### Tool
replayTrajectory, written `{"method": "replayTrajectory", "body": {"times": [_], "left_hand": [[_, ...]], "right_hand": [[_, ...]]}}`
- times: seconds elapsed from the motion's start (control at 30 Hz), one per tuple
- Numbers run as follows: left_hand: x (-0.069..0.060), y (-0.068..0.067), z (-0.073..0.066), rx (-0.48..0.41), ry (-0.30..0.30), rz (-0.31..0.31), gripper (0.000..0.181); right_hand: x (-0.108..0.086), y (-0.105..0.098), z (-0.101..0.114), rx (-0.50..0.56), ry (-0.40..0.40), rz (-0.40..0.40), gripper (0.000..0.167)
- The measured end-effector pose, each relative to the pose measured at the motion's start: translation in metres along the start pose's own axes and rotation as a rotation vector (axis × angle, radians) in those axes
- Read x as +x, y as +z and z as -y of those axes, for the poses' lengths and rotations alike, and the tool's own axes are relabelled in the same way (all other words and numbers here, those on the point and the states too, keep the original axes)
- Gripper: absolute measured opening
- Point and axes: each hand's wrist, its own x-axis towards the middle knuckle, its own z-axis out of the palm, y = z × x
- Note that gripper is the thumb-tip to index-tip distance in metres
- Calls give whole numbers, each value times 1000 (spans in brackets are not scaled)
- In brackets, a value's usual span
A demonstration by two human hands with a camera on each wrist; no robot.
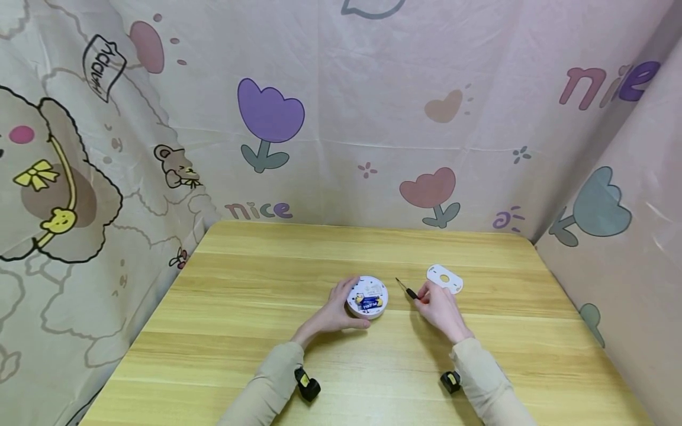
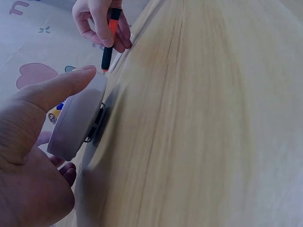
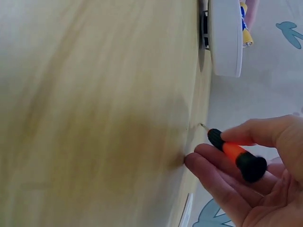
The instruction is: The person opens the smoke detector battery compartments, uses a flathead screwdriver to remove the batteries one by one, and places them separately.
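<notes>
A round white device (image 1: 375, 289) lies on the table with its back facing up, and blue-and-yellow batteries (image 1: 370, 303) show in it. My left hand (image 1: 335, 310) holds it by the rim from the left, fingers at the far side and thumb at the near side. In the left wrist view, a dark frame-like part (image 2: 97, 124) shows under the device. To the right, my right hand (image 1: 441, 309) pinches a small screwdriver (image 3: 234, 152) by its orange and black handle. Its thin shaft points away and to the left, apart from the device.
A white oblong plate (image 1: 453, 280) with a hole in its middle lies just beyond my right hand. Everything stands on a wooden table (image 1: 256, 272). Printed cloth (image 1: 341, 112) hangs behind and at both sides. Black camera mounts (image 1: 308, 386) sit at the wrists.
</notes>
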Motion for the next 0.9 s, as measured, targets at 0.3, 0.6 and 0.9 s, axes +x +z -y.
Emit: {"method": "replayTrajectory", "body": {"times": [0.3, 0.6, 0.9], "left_hand": [[0, 1, 1, 3, -13, 5, 118], [-1, 0, 0, 11, 3, 4, 119], [-1, 0, -1, 5, 4, 13, 119]], "right_hand": [[7, 2, 2, -92, 4, 38, 11], [14, 6, 1, -185, 25, 52, 10], [19, 9, -1, -211, 90, 86, 10]]}}
